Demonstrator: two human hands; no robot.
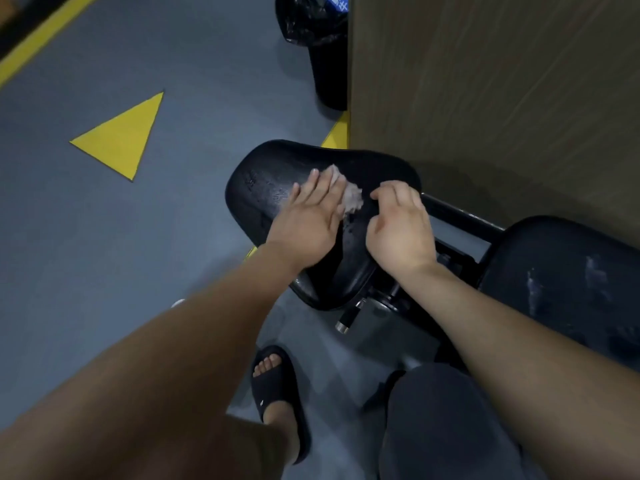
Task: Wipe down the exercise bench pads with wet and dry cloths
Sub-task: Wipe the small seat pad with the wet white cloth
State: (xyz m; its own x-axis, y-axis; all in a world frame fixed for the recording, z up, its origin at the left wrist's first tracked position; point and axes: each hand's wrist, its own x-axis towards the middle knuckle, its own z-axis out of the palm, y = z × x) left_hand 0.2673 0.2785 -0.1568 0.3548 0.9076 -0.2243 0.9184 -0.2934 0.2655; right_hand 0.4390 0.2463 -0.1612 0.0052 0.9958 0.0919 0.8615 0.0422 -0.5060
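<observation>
A black seat pad [277, 174] of the exercise bench lies in the middle of the view, with wet streaks on its surface. On it lies a small pale cloth [351, 197]. My left hand [308, 216] presses flat on the cloth with straight fingers. My right hand [398, 226] sits just right of the cloth, its fingers curled on the pad's right part; whether it pinches the cloth's edge I cannot tell. A second black pad [561, 282] lies at the right, with pale smears on it.
A wood-grain wall panel [491, 98] rises right behind the pad. A black bin with a black liner [318, 36] stands at the top. The grey floor [104, 237] carries a yellow triangle [124, 136]. The bench's black frame bar [460, 216] and my foot in a black slide [277, 386] are below.
</observation>
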